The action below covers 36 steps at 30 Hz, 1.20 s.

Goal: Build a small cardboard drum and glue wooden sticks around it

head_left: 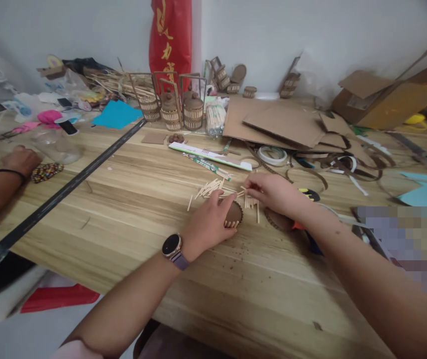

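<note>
My left hand [208, 219], with a watch on its wrist, curls its thumb and fingers around a round brown cardboard base [233, 213]. Short pale sticks stand along part of that base's ridged edge. To its right my right hand [268, 191] is closed in a pinch, with a short wooden stick [241, 193] at its fingertips. Just under these fingers lie several more sticks [251, 201]. A loose pile of sticks [210, 187] spreads behind my left hand. Another brown cardboard disc [279, 219] lies partly hidden beneath my right forearm.
Behind the hands lie a long white-and-green strip [209, 155], a white tape roll [272, 155] and cardboard sheets [284, 122]. Small handled baskets [193, 110] stand farther back. At left, another person's hand [21, 160] is near a clear jar [58, 145]. A cardboard box [393, 97] stands right.
</note>
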### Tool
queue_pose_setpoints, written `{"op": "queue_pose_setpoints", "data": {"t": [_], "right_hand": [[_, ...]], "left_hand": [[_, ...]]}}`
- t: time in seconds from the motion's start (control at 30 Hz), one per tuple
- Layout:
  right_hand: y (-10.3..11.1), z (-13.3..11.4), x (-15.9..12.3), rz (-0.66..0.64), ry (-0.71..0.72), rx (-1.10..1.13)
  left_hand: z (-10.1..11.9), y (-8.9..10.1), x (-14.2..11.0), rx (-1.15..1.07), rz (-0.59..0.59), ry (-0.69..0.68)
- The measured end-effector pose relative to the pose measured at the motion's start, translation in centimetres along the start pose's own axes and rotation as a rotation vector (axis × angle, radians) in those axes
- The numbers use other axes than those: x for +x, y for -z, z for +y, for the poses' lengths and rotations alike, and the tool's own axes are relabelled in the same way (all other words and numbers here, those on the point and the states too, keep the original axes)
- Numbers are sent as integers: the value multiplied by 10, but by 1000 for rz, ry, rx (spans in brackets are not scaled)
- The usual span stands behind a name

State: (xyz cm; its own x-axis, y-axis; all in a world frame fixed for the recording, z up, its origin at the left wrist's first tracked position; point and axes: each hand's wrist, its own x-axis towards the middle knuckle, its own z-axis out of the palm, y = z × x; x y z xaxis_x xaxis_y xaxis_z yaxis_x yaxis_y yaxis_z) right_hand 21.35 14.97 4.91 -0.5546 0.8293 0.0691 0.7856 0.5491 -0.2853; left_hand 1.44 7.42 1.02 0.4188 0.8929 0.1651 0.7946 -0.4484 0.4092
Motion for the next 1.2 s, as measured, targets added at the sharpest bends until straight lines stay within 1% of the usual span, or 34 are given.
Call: {"op": "queue_pose_setpoints", "data": {"t": [0.07,0.17,0.27,0.33,0.47,0.6,0.77,0.97,1.2], "right_hand": [[-3,-7,-19,45,-28,93],[-12,-20,-44,100,-58,355],[-21,-29,-58,55,-75,483],[-25,-33,-61,10,-84,485],[-28,-36,-59,-9,-80,425],[-30,-38,-57,-24,-50,388],[-36,-36,-57,9,-12,353],[-41,-35,-58,47,75,331],[-45,-34,-58,79,102,347]], "left_hand": [[0,-1,0,3,5,-1],[-1,-1,0,-4,7,-12],[-2,-2,0,-7,12,-12],[-3,-3,0,-8,19,-17],[-4,-4,0,-23,31,-41],[-4,-3,0,-29,29,-33],[-2,-1,0,-31,11,-26],[-1,-1,0,-27,16,-29],[-1,-1,1,-22,22,-44]]}}
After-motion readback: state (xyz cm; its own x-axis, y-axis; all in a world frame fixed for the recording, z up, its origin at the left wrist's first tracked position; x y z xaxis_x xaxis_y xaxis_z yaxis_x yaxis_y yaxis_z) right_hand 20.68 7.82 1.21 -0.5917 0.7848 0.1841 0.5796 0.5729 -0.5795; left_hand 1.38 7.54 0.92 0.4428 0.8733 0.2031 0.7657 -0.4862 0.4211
